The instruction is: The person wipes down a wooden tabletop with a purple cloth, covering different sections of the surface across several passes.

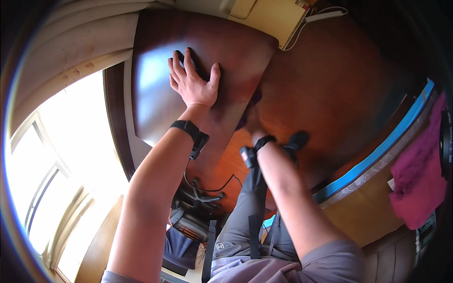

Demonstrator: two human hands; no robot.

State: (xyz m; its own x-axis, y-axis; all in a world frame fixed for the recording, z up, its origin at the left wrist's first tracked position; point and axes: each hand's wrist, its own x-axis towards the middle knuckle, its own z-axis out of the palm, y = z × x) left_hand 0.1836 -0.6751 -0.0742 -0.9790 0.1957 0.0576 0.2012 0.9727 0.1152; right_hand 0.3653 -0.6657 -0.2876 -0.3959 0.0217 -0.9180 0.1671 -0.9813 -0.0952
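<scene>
My left hand (196,83) lies flat with fingers spread on the glossy dark wooden tabletop (233,46), and casts a dark shadow or reflection there. My right hand (252,118) is low beside the tabletop's right edge, blurred and partly hidden by it. Dark purple cloth (255,97) shows at that edge next to the right hand; whether the fingers grip it is unclear. Both wrists wear black straps with small devices.
A bright window (70,134) and curtains are at left. A pale yellow cabinet (265,21) with a white power strip (324,16) stands beyond. A wheeled chair base (200,196) and cable lie below. A bed edge with blue trim (375,152) and pink cloth (417,180) is at right.
</scene>
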